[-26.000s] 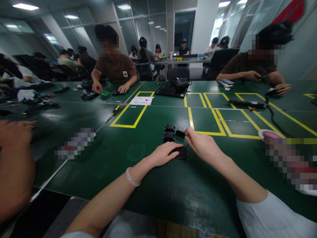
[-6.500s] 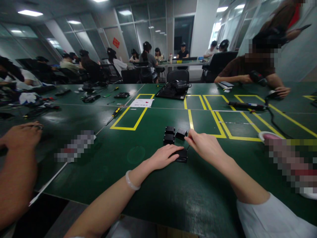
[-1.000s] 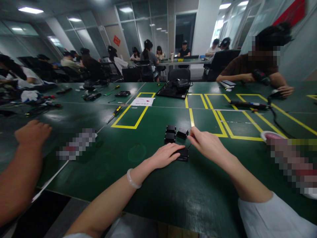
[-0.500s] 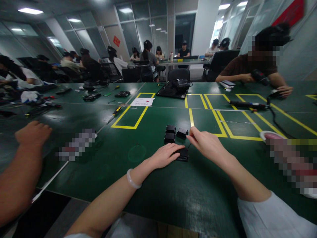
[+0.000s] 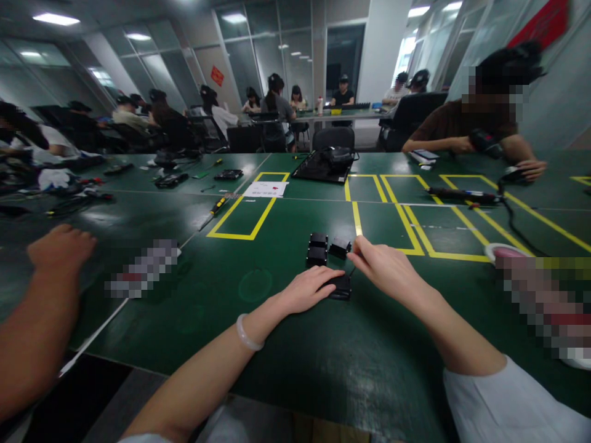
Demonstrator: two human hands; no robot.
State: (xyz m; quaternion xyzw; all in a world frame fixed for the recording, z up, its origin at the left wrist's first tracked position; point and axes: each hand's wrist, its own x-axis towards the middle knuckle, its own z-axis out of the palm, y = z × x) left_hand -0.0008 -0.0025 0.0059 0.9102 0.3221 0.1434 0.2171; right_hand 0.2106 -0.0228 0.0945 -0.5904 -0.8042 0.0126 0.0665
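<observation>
My left hand (image 5: 311, 288) holds a small black box-shaped part (image 5: 341, 287) down on the green table, fingers over its top and thumb at its near side. My fingers hide part of it. Just right of that part, my right hand (image 5: 379, 261) has thumb and forefinger pinched on a thin dark piece (image 5: 353, 269). This piece slants down to the part's upper right corner; whether it is a wire or a slim tool I cannot tell. Beyond my hands lie more black boxes: two (image 5: 317, 248) in a column and one (image 5: 340, 247) set at an angle.
Yellow tape (image 5: 253, 236) marks rectangles on the table (image 5: 277, 381). A screwdriver (image 5: 218, 206) and a paper sheet (image 5: 265, 189) lie ahead left. A co-worker's arm (image 5: 50, 295) reaches in at left. Another person (image 5: 484, 117) sits across at right, near a black corded tool (image 5: 466, 195).
</observation>
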